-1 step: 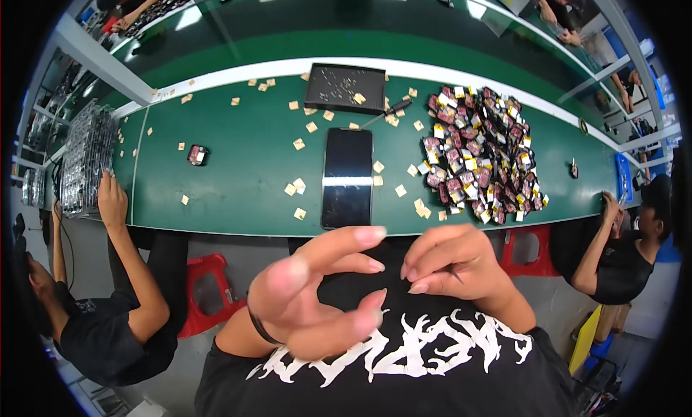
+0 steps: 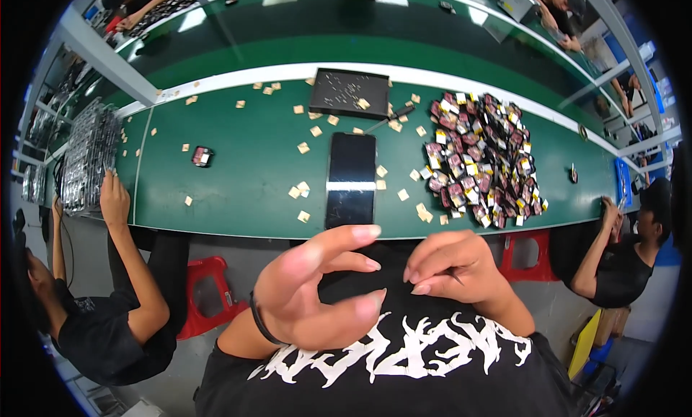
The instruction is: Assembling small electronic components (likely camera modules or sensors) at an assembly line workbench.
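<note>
My left hand (image 2: pixel 317 287) is raised in front of my chest, over the near side of the table edge. Its fingers are spread and curved, with nothing between them. Facing it, my right hand (image 2: pixel 454 264) is closed in a pinch, thumb against fingertips. A thin dark pointed sliver (image 2: pixel 457 277) shows by its fingers; its kind cannot be made out. Just beyond both hands a flat black phone-shaped slab (image 2: pixel 351 165) lies on the green table (image 2: pixel 252 179). Right of it is a heap of small black-and-red devices (image 2: pixel 476 157) with white and yellow labels.
A black tray (image 2: pixel 335 107) holding tiny pieces stands behind the slab, beside a screwdriver (image 2: pixel 398 115). Small beige squares (image 2: pixel 303 148) lie scattered about. One device (image 2: pixel 202 156) sits apart at left. Stacked clear trays (image 2: pixel 90 157) stand by a person (image 2: pixel 108 323); another person (image 2: pixel 623 258) works at right.
The table and its things appear slightly lower and further right in the picture. My left hand appears a little further right; both hands keep their shape.
</note>
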`<state>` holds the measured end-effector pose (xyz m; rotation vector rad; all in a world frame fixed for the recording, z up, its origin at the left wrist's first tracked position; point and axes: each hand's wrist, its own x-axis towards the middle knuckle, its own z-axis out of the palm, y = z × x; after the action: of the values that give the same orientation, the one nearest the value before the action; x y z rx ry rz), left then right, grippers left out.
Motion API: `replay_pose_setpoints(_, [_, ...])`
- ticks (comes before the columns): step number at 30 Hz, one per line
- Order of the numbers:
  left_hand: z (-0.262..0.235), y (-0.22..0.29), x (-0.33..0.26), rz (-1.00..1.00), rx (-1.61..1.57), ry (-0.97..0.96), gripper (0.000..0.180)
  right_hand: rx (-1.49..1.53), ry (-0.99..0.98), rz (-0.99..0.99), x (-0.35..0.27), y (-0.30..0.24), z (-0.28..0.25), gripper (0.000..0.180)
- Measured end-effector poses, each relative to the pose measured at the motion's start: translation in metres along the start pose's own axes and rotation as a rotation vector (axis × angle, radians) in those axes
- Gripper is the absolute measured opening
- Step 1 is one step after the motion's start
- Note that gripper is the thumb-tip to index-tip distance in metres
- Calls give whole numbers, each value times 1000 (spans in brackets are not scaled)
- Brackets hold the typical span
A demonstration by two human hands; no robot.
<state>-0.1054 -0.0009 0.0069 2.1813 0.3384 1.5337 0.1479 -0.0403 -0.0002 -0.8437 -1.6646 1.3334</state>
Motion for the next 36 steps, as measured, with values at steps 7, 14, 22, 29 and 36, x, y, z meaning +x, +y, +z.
replay_pose_setpoints(7, [-30, -8, -37, -302, 207, 101, 31, -69, 145, 164, -34, -2, 7, 9])
replay_pose_setpoints(14, [-87, -54, -85, -659, 521, 331, 26, -50, 485, 263, -78, -6, -6, 21])
replay_pose_setpoints(22, [-106, -68, -83, -734, -5, 590, 35, 49, 487, 253, -87, -8, -11, 10])
replay_pose_setpoints(29, [-89, -90, -76, -764, 52, 640, 35, -4, 319, 278, -83, 1, -29, 8])
replay_pose_setpoints(36, [-91, -107, -56, -792, 225, 551, 34, 59, 314, 200, -87, 18, -53, 8])
